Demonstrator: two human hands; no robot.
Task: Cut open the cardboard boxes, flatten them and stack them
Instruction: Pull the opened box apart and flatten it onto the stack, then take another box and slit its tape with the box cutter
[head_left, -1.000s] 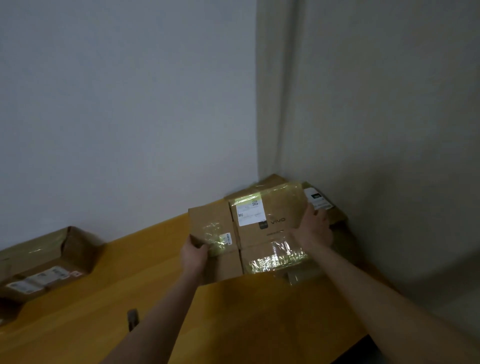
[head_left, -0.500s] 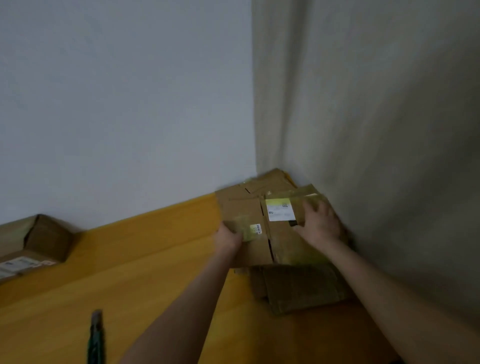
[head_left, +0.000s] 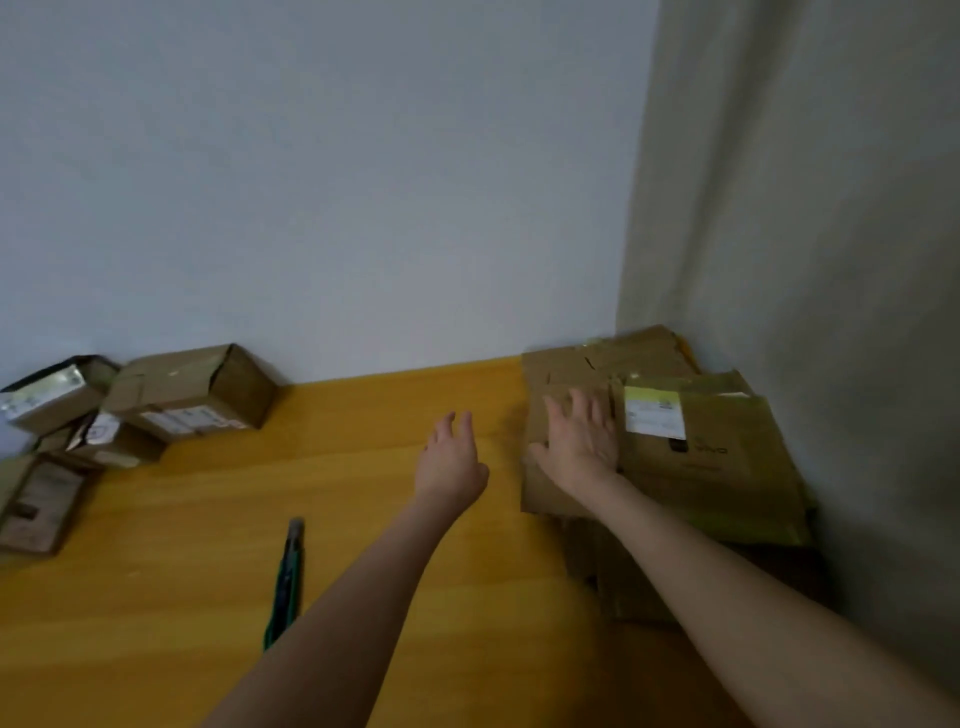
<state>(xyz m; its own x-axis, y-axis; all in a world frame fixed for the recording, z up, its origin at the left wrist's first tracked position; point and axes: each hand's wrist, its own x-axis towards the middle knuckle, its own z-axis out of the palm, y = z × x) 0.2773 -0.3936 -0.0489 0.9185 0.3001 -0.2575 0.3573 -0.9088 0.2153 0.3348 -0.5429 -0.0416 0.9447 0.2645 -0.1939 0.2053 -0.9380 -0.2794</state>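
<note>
The flattened box (head_left: 696, 467) with the white label (head_left: 654, 413) is lying on top of the stack of flat cardboard (head_left: 623, 587). That stack is sitting middle-right in the frame, tucked into the corner where the pale wall (head_left: 311, 182) is meeting the greyish surface (head_left: 831, 260) on the right. The right hand (head_left: 582, 441) is resting palm-down on the left part of that top box, fingers straight and spread, not gripping anything. The left hand (head_left: 451, 462) is hanging just left of the stack over the yellow table (head_left: 182, 545), fingers loosely apart and holding nothing. Can't tell if it's actually touching the wood. A green-handled utility knife (head_left: 285, 582) is lying on the table, lower left of centre, well apart from both hands. Over at the left edge, a bunch of cardboard boxes (head_left: 197, 395) are sitting against the wall in full box shape, some leaning on each other.
</note>
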